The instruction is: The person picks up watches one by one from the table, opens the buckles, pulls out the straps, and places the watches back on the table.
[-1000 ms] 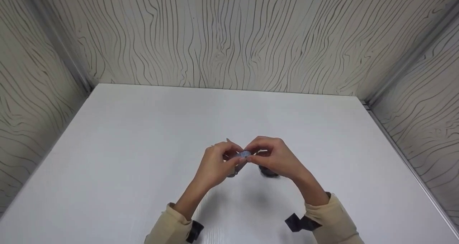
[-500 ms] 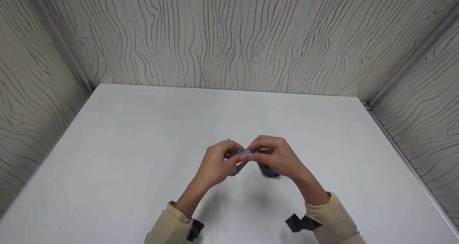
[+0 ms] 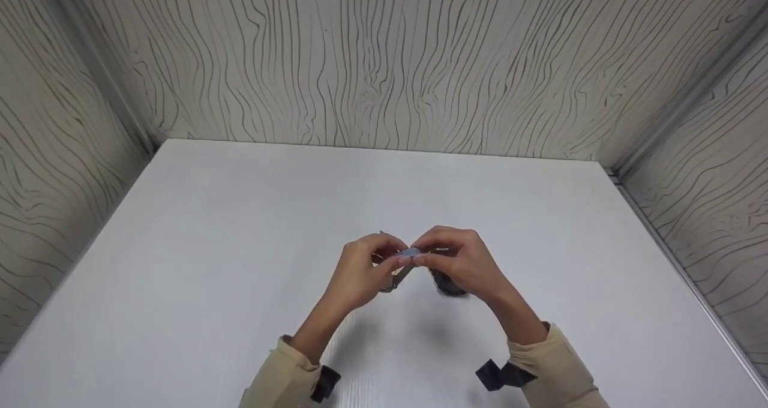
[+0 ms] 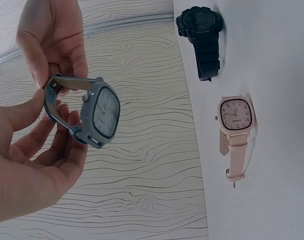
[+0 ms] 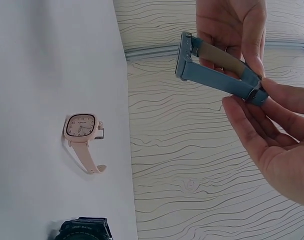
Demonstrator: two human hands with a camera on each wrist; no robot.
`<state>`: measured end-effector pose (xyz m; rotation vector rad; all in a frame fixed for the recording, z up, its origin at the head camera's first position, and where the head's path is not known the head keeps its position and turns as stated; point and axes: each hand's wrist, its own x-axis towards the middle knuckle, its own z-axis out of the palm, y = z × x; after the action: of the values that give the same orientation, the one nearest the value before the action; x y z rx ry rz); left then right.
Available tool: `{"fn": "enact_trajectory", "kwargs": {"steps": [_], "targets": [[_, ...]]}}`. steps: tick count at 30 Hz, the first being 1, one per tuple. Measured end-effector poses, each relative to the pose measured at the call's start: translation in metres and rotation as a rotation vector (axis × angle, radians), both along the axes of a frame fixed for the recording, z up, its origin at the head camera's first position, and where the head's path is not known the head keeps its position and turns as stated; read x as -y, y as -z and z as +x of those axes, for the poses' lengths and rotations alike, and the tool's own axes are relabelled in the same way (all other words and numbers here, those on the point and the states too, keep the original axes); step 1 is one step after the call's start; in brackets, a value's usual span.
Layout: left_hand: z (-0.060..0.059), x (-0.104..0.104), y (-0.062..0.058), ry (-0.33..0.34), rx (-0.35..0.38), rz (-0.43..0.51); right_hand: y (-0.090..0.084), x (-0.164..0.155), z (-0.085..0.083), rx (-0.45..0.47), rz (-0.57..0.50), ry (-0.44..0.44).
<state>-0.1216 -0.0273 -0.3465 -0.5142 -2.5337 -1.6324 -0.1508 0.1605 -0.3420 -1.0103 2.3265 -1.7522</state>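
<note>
Table [image 3: 240, 228]: white top, filling the lower field of the head view, walled on three sides by wood-grain panels [image 3: 384, 60].

Left hand [image 3: 363, 273]: raised over the table just below centre, at 9 o'clock of the item held. Fingers curled, thumb and fingertips pinching one strap end of the blue-grey watch [image 4: 99, 111].

Right hand [image 3: 459, 261]: at 3 o'clock of the same item, just beside the left hand. Fingers bent, pinching the other strap end; in the right wrist view the strap runs between both sets of fingertips.

Blue-grey watch: rounded-square case, pale dial, blue-grey strap. Held clear of the table between the two hands; strap loop unfastened.

Black watch [image 4: 200, 31]: round dark case, thick dark strap. Lying flat on the table, under the right hand in the head view.

Pink watch [image 4: 234, 131]: square case, light dial, pale pink strap stretched out. Lying flat on the table, near the black watch but apart from it; mostly hidden by the left hand in the head view.
</note>
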Motion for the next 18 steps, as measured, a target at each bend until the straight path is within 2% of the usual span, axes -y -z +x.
{"fn": "enact_trajectory", "kwargs": {"steps": [12, 18], "targets": [[-0.0006, 0.0015, 0.0021, -0.009, 0.020, 0.021, 0.0000, -0.0021, -0.0007, 0.042, -0.011, -0.003], [0.0016, -0.0013, 0.0014, -0.027, -0.003, -0.004, -0.0026, -0.0038, -0.0012, 0.026, 0.065, -0.046]]}}
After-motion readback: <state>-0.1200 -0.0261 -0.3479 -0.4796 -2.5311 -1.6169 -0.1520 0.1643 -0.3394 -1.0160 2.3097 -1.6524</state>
